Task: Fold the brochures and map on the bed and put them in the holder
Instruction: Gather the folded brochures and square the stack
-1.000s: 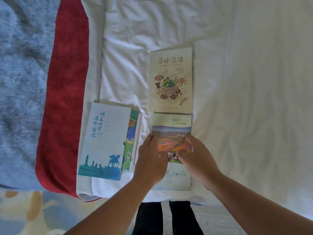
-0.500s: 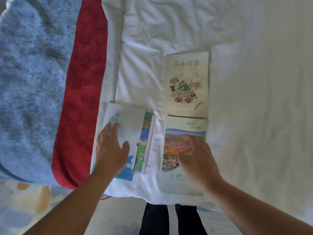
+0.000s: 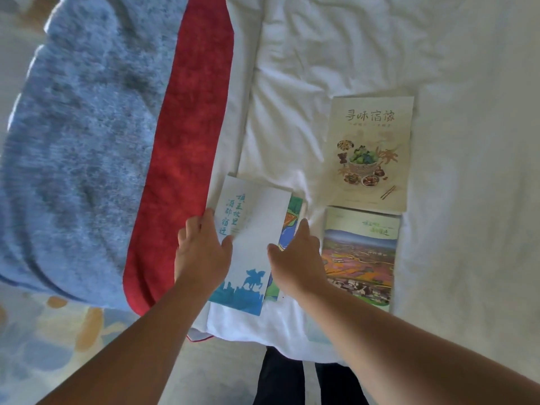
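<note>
On the bed [image 3: 350, 54], bracketed by both hands: the blue-and-white brochure [image 3: 254, 235], long axis running away from the body, far end leaning slightly right. Against its left edge, the left hand [image 3: 201, 252], fingers [image 3: 201, 226] loosely extended along the paper's border, thumb laid on the cover; impossible to tell whether the fingertips reach under the edge, so no firm grip to report. Against its right edge, the right hand [image 3: 298, 258], fingers [image 3: 302, 229] straight and relaxed, holding nothing, spread over the map [image 3: 289, 226], a colourful strip peeking out from beneath the brochure beside those fingertips. Equally near to either hand, then, and lying directly between the two sets of fingers. Just right of the right-hand fingers, the landscape brochure [image 3: 361, 258]; beyond it, farther from the body, the food brochure [image 3: 369, 150], both flat and closed. Left of the left-hand fingers, the red runner [image 3: 181, 141] and blue blanket [image 3: 79, 141]. No holder in view. Likely next: lifting the top brochure clear of the map.
</note>
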Available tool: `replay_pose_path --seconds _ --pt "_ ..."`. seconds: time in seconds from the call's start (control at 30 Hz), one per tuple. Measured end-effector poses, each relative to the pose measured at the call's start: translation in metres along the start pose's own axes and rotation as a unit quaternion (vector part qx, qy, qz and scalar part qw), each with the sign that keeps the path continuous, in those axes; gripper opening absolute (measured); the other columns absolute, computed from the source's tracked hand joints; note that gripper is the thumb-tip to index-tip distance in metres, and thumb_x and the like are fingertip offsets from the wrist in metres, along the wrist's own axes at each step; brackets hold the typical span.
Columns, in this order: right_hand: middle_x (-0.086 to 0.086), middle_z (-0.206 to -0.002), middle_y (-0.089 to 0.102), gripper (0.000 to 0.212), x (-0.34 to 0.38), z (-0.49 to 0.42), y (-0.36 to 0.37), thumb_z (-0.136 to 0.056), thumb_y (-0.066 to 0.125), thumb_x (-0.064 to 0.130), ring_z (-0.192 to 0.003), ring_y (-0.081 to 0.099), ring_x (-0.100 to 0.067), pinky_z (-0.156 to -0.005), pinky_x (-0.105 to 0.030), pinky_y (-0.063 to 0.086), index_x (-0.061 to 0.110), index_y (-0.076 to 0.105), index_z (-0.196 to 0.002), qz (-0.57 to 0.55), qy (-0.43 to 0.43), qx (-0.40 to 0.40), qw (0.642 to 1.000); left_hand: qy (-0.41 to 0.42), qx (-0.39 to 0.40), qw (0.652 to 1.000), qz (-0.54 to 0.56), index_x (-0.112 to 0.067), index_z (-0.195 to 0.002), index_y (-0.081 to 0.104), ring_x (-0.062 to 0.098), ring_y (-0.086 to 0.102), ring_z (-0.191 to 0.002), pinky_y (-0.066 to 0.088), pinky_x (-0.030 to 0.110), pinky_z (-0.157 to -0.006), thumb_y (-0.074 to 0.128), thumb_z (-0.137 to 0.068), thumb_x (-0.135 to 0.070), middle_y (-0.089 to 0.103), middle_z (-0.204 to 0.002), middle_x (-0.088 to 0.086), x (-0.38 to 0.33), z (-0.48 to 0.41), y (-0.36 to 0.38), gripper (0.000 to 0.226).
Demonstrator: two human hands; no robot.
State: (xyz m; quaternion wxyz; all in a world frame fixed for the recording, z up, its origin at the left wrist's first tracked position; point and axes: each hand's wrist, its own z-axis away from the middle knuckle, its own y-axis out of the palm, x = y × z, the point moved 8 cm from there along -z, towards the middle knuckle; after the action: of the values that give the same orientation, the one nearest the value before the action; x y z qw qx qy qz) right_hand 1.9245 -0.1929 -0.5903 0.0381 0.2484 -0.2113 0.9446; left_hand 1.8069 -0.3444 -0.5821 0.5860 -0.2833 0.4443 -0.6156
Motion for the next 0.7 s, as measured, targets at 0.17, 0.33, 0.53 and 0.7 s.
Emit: replay_pose_path --seconds 0.17,0.33,0.53,0.7 --pt "-0.005 -0.119 0.052 0.020 0.001 -0.012 -0.011 -0.100 0.045 0.023 -0.082 0.045 -0.017 -0.062 -0.027 0.033 0.012 0.049 -0.116 -0.002 -0.011 -0.064 0.998 -0.037 0.020 0.994 0.100 -0.020 -0.126 0.053 0.028 0.053 -0.108 0.051 0.044 -0.091 0.056 -0.092 -0.042 0.050 -0.123 0.006 0.015 -0.008 0.001 0.041" --pt "0.001 -0.085 0.055 0.008 0.010 -0.018 -0.011 -0.099 0.045 0.021 -0.069 0.051 -0.014 -0.061 -0.031 0.041 0.016 0.049 -0.094 -0.041 -0.032 -0.045 0.998 -0.135 0.038 0.949 0.283 -0.026 -0.088 0.065 0.014 0.067 -0.073 0.055 0.032 -0.061 0.059 -0.093 -0.036 0.070 -0.087 -0.006 0.034 -0.011 -0.003 0.013" --pt "0.009 -0.083 0.056 0.016 0.015 -0.017 -0.037 -0.098 0.052 0.020 -0.072 0.052 -0.007 -0.056 -0.028 0.037 0.024 0.050 -0.082 -0.048 -0.078 -0.043 0.995 -0.178 0.045 0.898 0.401 -0.022 -0.092 0.065 0.027 0.067 -0.089 0.056 0.045 -0.082 0.056 -0.094 -0.031 0.071 -0.097 -0.001 0.042 -0.002 0.001 0.013" --pt "0.004 -0.085 0.062 0.016 0.006 -0.013 -0.085 -0.097 0.056 0.022 -0.067 0.056 -0.016 -0.054 -0.028 0.041 0.024 0.055 -0.082 -0.062 -0.073 -0.071 0.993 -0.230 0.022 0.825 0.515 -0.020 -0.088 0.065 0.031 0.064 -0.094 0.052 0.051 -0.092 0.058 -0.094 -0.019 0.071 -0.098 0.007 0.037 0.005 -0.001 0.009"
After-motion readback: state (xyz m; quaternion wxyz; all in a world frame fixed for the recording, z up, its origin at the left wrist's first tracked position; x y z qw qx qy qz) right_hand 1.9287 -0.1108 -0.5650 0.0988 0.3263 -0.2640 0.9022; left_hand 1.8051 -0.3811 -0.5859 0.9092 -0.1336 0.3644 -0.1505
